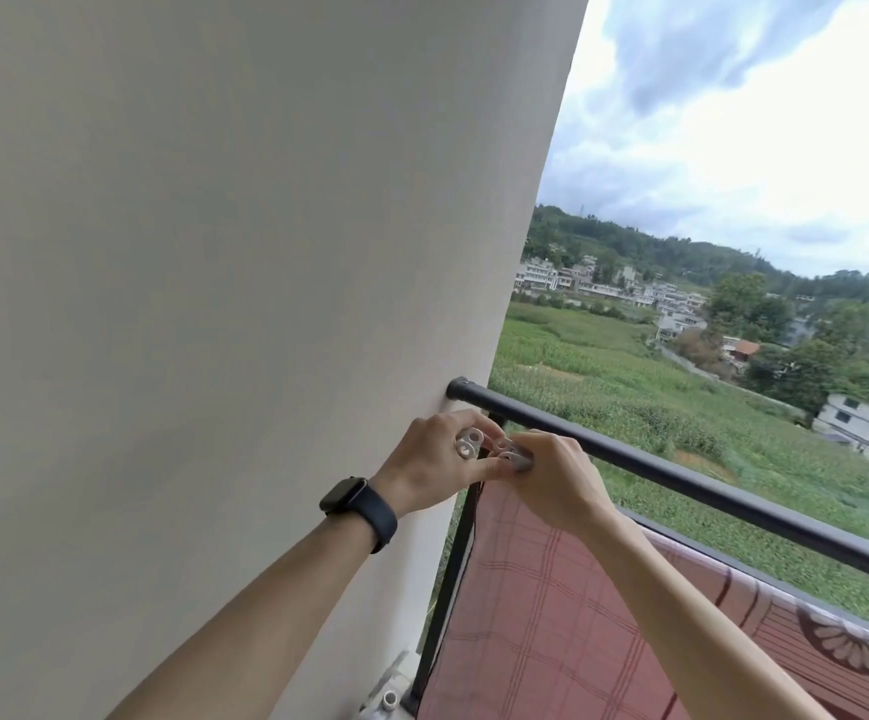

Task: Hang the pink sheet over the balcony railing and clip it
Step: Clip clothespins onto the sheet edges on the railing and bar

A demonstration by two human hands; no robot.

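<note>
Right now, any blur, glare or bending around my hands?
Head view: soft overcast light, no hard shadows; the clips in the left hand and right hand look slightly soft; sky blown out near the top; wall edge and railing lean from wide-angle distortion.
</note>
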